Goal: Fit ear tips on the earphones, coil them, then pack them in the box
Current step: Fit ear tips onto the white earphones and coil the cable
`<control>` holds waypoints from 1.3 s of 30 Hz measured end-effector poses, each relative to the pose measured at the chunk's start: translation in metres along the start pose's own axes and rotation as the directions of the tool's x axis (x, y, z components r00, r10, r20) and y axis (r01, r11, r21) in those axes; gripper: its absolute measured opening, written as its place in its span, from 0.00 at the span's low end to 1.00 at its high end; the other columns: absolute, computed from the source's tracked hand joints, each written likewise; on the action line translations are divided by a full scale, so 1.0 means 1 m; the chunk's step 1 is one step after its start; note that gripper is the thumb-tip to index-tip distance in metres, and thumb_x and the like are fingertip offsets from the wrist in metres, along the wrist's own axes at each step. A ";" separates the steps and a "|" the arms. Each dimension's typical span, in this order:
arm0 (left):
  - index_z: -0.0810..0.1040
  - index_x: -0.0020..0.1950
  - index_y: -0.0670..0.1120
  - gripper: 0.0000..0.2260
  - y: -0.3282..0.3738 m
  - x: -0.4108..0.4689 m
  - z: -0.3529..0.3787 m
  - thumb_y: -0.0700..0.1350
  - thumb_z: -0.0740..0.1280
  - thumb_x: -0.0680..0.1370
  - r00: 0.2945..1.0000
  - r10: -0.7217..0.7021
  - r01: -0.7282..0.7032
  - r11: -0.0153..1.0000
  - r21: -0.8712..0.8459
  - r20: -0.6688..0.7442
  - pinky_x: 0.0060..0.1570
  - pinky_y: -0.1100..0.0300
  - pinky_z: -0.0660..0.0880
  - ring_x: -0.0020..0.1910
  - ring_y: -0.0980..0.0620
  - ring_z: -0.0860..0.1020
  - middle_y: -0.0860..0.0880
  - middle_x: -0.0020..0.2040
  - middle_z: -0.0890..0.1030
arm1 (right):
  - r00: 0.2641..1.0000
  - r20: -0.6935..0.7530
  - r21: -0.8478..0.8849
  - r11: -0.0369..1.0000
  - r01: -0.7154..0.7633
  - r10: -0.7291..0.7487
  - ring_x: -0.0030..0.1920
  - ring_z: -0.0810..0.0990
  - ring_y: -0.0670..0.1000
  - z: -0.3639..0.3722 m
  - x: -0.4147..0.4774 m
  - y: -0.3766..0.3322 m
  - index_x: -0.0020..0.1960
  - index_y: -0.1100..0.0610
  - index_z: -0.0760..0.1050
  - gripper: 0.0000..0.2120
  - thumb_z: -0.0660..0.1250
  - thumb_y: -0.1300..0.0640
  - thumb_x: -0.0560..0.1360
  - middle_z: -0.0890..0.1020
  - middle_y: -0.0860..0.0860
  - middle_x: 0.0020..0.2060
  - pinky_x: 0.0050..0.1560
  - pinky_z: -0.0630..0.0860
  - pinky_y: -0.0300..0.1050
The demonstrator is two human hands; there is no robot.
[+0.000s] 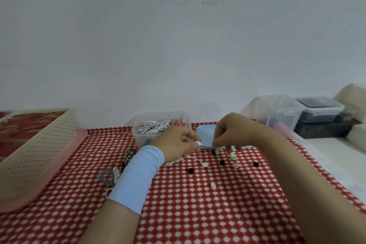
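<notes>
Single head-worn wide-angle view, facing forward, slightly down: plain white wall (178, 35) above, red-and-white patterned cloth-covered surface (198, 214) close below.

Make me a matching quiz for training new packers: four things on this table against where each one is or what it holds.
Things:
1 cream basket
2 clear tub
3 white earbud
4 black ear tips

Places:
A pinched by the left hand
B loose on the checked cloth
C on the pink tray
D holding tangled cables

Pairs: 1-C, 2-D, 3-A, 4-B.
</notes>
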State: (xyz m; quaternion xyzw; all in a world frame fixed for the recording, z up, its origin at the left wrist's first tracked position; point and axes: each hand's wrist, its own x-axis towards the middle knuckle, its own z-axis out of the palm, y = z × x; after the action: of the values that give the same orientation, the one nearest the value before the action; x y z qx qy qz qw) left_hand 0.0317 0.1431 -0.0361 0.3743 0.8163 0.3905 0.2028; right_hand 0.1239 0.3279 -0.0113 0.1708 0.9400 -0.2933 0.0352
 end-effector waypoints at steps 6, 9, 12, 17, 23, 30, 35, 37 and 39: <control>0.80 0.53 0.48 0.06 -0.001 -0.003 -0.008 0.40 0.67 0.78 0.998 -0.005 -0.005 0.990 -0.142 -0.069 0.31 0.67 0.73 0.32 0.54 0.75 0.51 0.43 0.86 | 0.991 -0.012 0.483 0.867 0.121 -0.132 0.34 0.83 0.50 0.012 -0.001 -0.008 0.55 0.51 0.84 0.10 0.70 0.63 0.78 0.87 0.54 0.43 0.33 0.79 0.42; 0.80 0.51 0.47 0.04 -0.004 -0.003 -0.012 0.42 0.69 0.78 0.997 -0.017 -0.002 0.974 -0.227 -0.079 0.30 0.65 0.73 0.33 0.54 0.76 0.51 0.43 0.86 | 0.991 0.000 0.653 0.751 0.100 -0.133 0.34 0.80 0.47 0.020 0.001 -0.010 0.54 0.54 0.86 0.08 0.70 0.61 0.79 0.87 0.55 0.49 0.32 0.74 0.41; 0.81 0.54 0.46 0.05 -0.010 -0.003 -0.014 0.42 0.69 0.78 0.995 -0.019 -0.012 0.955 -0.295 -0.100 0.29 0.65 0.72 0.31 0.55 0.76 0.50 0.42 0.86 | 0.993 0.006 0.722 0.688 0.080 -0.121 0.32 0.79 0.46 0.026 0.003 -0.012 0.53 0.58 0.86 0.07 0.70 0.62 0.79 0.87 0.56 0.50 0.30 0.70 0.40; 0.82 0.55 0.44 0.06 -0.015 -0.003 -0.016 0.41 0.68 0.79 0.991 -0.019 -0.029 0.936 -0.351 -0.133 0.27 0.66 0.72 0.27 0.59 0.75 0.53 0.35 0.84 | 0.990 0.042 0.831 0.554 0.041 -0.136 0.34 0.79 0.48 0.029 0.003 -0.015 0.54 0.60 0.85 0.08 0.67 0.63 0.80 0.86 0.57 0.47 0.26 0.68 0.37; 0.83 0.52 0.45 0.06 -0.020 -0.001 -0.017 0.42 0.67 0.79 0.988 0.002 -0.061 0.924 -0.377 -0.155 0.30 0.67 0.72 0.29 0.59 0.75 0.52 0.40 0.85 | 0.990 0.009 0.838 0.542 0.071 -0.142 0.36 0.80 0.50 0.032 0.003 -0.021 0.54 0.60 0.85 0.09 0.66 0.64 0.80 0.86 0.57 0.45 0.26 0.71 0.38; 0.83 0.53 0.43 0.06 -0.024 0.000 -0.015 0.40 0.67 0.80 0.989 -0.015 -0.053 0.890 -0.452 -0.147 0.29 0.67 0.71 0.29 0.58 0.74 0.52 0.38 0.84 | 0.985 -0.041 0.759 0.635 0.140 -0.167 0.39 0.82 0.51 0.031 -0.001 -0.021 0.53 0.59 0.86 0.07 0.69 0.63 0.79 0.87 0.56 0.46 0.32 0.75 0.40; 0.82 0.53 0.42 0.06 -0.024 0.000 -0.015 0.40 0.66 0.80 0.991 -0.008 -0.055 0.890 -0.452 -0.137 0.29 0.68 0.71 0.29 0.59 0.74 0.52 0.38 0.84 | 0.978 -0.087 0.709 0.678 0.194 -0.189 0.36 0.81 0.50 0.029 -0.002 -0.021 0.53 0.60 0.87 0.07 0.71 0.61 0.77 0.87 0.57 0.46 0.32 0.76 0.42; 0.82 0.53 0.42 0.06 -0.023 0.000 -0.015 0.40 0.66 0.80 0.991 -0.009 -0.055 0.884 -0.464 -0.134 0.29 0.68 0.71 0.30 0.59 0.74 0.52 0.38 0.83 | 0.982 -0.072 0.721 0.671 0.172 -0.174 0.36 0.81 0.49 0.028 -0.001 -0.020 0.53 0.60 0.86 0.07 0.71 0.61 0.78 0.87 0.57 0.46 0.33 0.75 0.43; 0.82 0.54 0.43 0.06 -0.023 0.000 -0.015 0.40 0.66 0.80 0.992 -0.011 -0.053 0.874 -0.483 -0.129 0.29 0.67 0.71 0.30 0.58 0.74 0.52 0.38 0.83 | 0.987 -0.020 0.752 0.648 0.118 -0.157 0.36 0.82 0.48 0.028 -0.001 -0.019 0.53 0.59 0.86 0.08 0.70 0.60 0.78 0.87 0.56 0.48 0.33 0.73 0.42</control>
State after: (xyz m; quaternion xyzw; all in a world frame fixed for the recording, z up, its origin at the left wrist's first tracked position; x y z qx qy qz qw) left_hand 0.0120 0.1260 -0.0451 0.2948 0.6994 0.6079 0.2333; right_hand 0.1175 0.2976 -0.0239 0.0916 0.7442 -0.6605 -0.0388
